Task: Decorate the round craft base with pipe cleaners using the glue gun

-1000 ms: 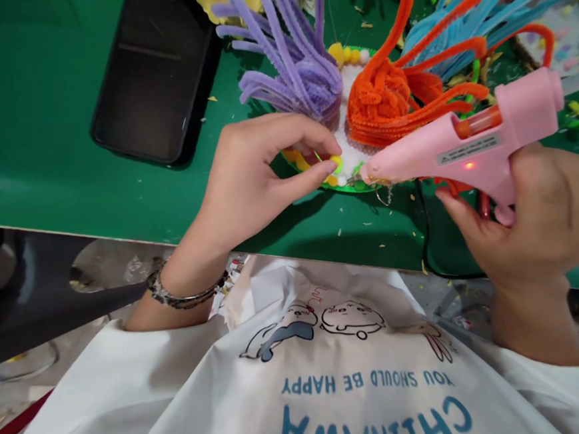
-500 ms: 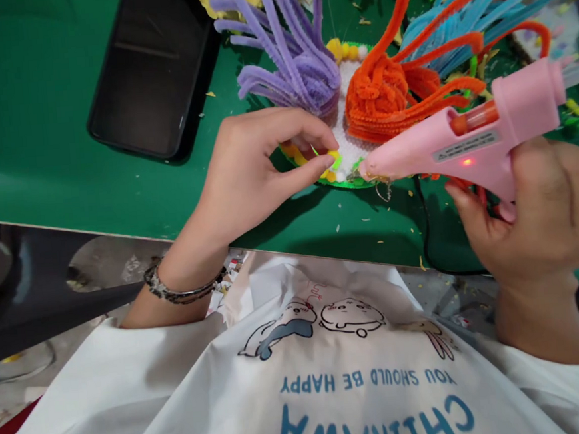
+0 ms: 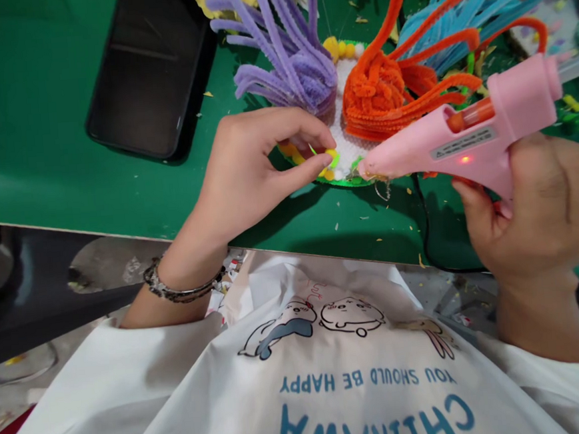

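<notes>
My left hand (image 3: pixel 260 169) pinches a small yellow-green piece (image 3: pixel 333 157) between thumb and forefinger, over the front edge of a white base. Yellow and white pompoms and a green border ring that base (image 3: pixel 347 147). My right hand (image 3: pixel 535 218) is wrapped round the handle of a pink glue gun (image 3: pixel 468 133), whose lamp glows red. The nozzle points left and sits at the base's front edge, close to the left fingertips. On the base stand a purple pipe-cleaner bundle (image 3: pixel 309 78) and an orange one (image 3: pixel 377 96).
A black phone (image 3: pixel 150 74) lies at the back left of the green table (image 3: pixel 27 131). Blue pipe cleaners (image 3: pixel 464 12) are behind the orange bundle. A black cord (image 3: pixel 424 226) runs below the glue gun. Yellow scraps dot the table.
The right thumb and fingers have shifted slightly round the glue gun's handle. The left hand keeps its pinch, and the whole view of the table has drifted a little.
</notes>
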